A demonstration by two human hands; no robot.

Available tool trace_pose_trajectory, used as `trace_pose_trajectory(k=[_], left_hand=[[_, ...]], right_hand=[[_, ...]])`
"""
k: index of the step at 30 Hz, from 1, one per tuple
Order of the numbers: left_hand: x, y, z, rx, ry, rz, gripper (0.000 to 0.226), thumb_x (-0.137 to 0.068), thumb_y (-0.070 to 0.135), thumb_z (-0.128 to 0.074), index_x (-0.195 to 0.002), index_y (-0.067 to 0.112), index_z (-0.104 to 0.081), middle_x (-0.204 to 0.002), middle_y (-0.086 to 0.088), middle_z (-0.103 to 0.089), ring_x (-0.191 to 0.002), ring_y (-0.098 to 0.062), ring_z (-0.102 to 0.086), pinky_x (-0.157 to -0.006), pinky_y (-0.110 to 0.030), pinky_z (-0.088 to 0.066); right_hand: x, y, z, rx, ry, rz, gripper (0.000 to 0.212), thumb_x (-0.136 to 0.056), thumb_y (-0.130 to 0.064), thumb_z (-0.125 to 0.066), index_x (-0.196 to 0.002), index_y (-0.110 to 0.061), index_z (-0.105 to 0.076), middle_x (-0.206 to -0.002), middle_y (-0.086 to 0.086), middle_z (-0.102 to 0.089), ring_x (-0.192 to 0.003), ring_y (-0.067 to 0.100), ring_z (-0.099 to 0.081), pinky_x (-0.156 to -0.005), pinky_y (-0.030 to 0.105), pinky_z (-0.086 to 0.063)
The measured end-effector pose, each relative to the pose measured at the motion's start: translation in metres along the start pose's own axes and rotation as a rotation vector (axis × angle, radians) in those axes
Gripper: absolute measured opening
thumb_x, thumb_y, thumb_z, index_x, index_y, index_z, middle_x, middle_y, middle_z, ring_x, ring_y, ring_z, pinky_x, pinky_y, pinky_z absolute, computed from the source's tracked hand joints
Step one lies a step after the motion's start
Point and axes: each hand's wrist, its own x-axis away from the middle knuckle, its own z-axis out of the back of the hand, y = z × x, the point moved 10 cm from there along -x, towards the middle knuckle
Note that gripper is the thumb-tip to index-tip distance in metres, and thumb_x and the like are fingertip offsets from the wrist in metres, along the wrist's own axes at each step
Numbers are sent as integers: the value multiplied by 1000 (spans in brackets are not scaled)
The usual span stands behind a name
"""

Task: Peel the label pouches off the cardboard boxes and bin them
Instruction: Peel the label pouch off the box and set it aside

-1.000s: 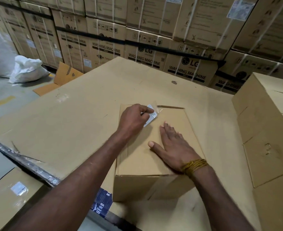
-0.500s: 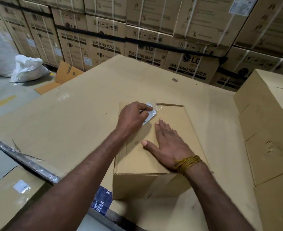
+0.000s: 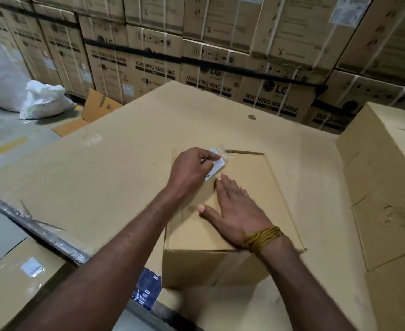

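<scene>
The left hand [image 3: 192, 169] pinches the label pouch [image 3: 217, 164] on the box [image 3: 256, 187]. The right hand [image 3: 237, 215] lies flat on the box, grip released.

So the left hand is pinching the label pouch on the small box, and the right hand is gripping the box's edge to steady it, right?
Not quite. In the head view the right hand lies flat, fingers straight, pressing on top of the small box, not gripping its edge. The left hand does pinch the label pouch.
</scene>
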Motion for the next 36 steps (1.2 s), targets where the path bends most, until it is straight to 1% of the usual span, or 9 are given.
trace_pose_trajectory(k=[6, 11, 13, 17, 21, 26, 29, 32, 36], left_hand=[[0, -4, -1, 17, 0, -2, 37, -89, 8, -52, -112, 23, -77, -120, 7, -70, -90, -3, -59, -65, -7, -38], [-1, 1, -5, -26, -7, -15, 36, -89, 8, -53, -111, 22, -77, -120, 5, -71, -99, -8, -62, -64, -4, -35], [0, 1, -3, -3, 2, -11, 36, -89, 7, -52, -111, 22, -77, -121, 5, -71, -103, -9, -63, -69, -10, -39], [3, 0, 0, 31, -1, 1, 36, -89, 6, -52, -113, 19, -76, -122, 4, -70, -106, -12, -64, -73, -15, -41], [3, -2, 0, 25, 2, -8, 37, -89, 7, -51, -113, 21, -76, -122, 5, -70, -106, -8, -62, -74, -13, -41], [-2, -2, -6, 11, -12, 6, 35, -89, 9, -52, -109, 24, -77, -120, 7, -70, -107, -11, -64, -73, -18, -41], [-2, -2, -5, 2, -6, 3, 36, -88, 9, -52, -109, 25, -77, -120, 8, -70, -107, -8, -64, -72, -12, -41], [0, -3, -2, 21, -1, 5, 36, -89, 8, -52, -109, 24, -77, -119, 9, -70, -104, -8, -64, -68, -7, -38], [0, -6, -2, 40, -3, 5, 37, -88, 8, -52, -109, 24, -77, -119, 9, -70, -106, -7, -63, -78, -17, -45]], right_hand=[[77, -5, -17, 44, -128, 56, 88, -87, -76, -8, -154, -27, 22, -155, -16, 35, -144, -1, 25, -114, 22, 13], [18, 3, -2, -12, -58, 6, 86, -93, -72, -12, -157, -20, 12, -163, -3, 22, -151, 10, 14, -124, 33, 4], [-4, 4, 3, -43, -23, -5, 85, -95, -70, -14, -158, -18, 9, -165, 0, 18, -152, 13, 12, -124, 34, 3], [31, -4, -7, -34, -4, 49, 84, -94, -72, -14, -157, -24, 15, -160, -9, 28, -149, 6, 20, -117, 24, 10], [81, -6, -18, -2, -107, 69, 86, -88, -74, -9, -153, -29, 25, -153, -18, 38, -140, -4, 29, -111, 19, 15], [21, 6, -2, -48, -32, 33, 81, -95, -69, -14, -158, -23, 11, -163, -8, 22, -149, 4, 15, -121, 27, 8], [-5, 11, 6, -61, 3, -3, 80, -98, -67, -16, -158, -19, 7, -165, -2, 16, -152, 11, 11, -123, 32, 4], [21, 2, -3, -50, 5, 14, 84, -95, -70, -14, -157, -22, 12, -162, -7, 24, -150, 7, 16, -120, 27, 8], [77, -7, -17, -17, -82, 41, 90, -82, -78, 0, -153, -28, 24, -154, -18, 37, -143, -2, 28, -117, 23, 13]])
